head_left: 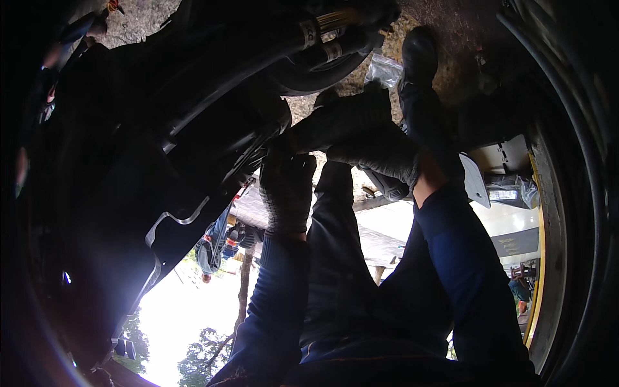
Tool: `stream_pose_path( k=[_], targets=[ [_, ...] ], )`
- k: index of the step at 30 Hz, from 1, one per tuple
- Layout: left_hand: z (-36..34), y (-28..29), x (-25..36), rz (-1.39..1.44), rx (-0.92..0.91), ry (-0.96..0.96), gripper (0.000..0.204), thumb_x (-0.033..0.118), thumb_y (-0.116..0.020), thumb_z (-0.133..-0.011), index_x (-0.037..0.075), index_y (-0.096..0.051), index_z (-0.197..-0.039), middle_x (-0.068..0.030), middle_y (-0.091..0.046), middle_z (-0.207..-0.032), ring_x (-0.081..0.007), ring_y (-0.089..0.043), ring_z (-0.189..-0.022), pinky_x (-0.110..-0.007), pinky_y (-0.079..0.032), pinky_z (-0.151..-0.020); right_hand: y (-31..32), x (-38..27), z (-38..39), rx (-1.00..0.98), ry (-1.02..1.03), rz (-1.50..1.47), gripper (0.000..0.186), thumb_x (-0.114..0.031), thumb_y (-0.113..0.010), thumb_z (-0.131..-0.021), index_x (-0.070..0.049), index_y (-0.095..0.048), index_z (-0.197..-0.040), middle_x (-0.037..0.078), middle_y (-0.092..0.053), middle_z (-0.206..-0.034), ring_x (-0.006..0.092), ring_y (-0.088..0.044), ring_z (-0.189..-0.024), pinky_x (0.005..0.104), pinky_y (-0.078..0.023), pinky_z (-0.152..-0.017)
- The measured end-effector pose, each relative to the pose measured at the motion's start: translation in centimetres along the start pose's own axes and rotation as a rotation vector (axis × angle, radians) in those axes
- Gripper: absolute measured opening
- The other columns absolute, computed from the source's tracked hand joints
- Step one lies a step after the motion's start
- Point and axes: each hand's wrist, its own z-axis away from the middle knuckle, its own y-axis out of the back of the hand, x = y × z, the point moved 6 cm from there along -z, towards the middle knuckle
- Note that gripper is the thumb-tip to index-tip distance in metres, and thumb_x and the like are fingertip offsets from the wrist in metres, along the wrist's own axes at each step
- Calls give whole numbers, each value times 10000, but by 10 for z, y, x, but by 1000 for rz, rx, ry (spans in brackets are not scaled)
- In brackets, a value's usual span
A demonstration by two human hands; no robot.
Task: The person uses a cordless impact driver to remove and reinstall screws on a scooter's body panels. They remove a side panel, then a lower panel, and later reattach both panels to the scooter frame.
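Note:
My left hand (pixel 285 190), in a dark knit glove, has curled fingers at the edge of a large black machine part (pixel 193 135); what they hold is hidden. My right hand (pixel 380 155), also gloved, reaches leftward with fingers bent against a dark shape just beside the left hand; its grip cannot be made out. Above them run thick black hoses (pixel 245 61) with white labels. A clear plastic bag (pixel 385 68) lies on speckled ground beyond my hands. A dark boot (pixel 418 55) and trouser leg are right of the bag.
A bent silver strip (pixel 177 218) is on the machine at left. Another person (pixel 209 251) shows behind it, and part of one (pixel 521 293) at far right. A yellow-edged frame (pixel 535 245), a white panel (pixel 474 180) and a long hose (pixel 567 97) line the right side.

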Motion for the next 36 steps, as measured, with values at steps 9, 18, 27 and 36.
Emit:
stream_pose_path(
  k=[9, 18, 27, 36],
  targets=[
    [13, -4, -42, 837, 49, 508, 476, -38, -696, -810, -19, -549, -1262, -107, -665, -1094, -172, -652, -974, -280, -540, -794, -7, 0, 7, 18, -55, -5, 549, -157, -864, -730, -46, -620, -1209, 85, -678, -1144, 199, -643, -1066, 323, -550, -919],
    [22, 0, -43, 1233, 69, 492, 291, -45, -587, -872, -51, -536, -1158, -86, -610, -992, -165, -585, -868, -289, -518, -722, -18, -50, 8, -271, -64, 228, 580, -38, -807, -741, -36, -584, -1276, 137, -651, -1225, 264, -616, -1126, 395, -518, -968],
    [37, 26, -60, 441, 42, 312, 215, 37, -472, -953, -38, -498, -1152, -88, -539, -995, -151, -498, -811, -268, -468, -757, -16, -39, -5, -118, -252, 127, 489, -42, -762, -748, 18, -595, -1204, 164, -671, -1095, 273, -631, -1028, 390, -529, -898],
    [37, 25, -54, 1232, 427, 665, 180, 89, -537, -971, -21, -584, -1105, -106, -642, -1091, -178, -609, -972, -298, -522, -835, -15, -67, 6, -128, -232, 583, 482, -23, -766, -723, 38, -603, -1172, 164, -688, -974, 254, -648, -912, 382, -547, -825]
  ],
)
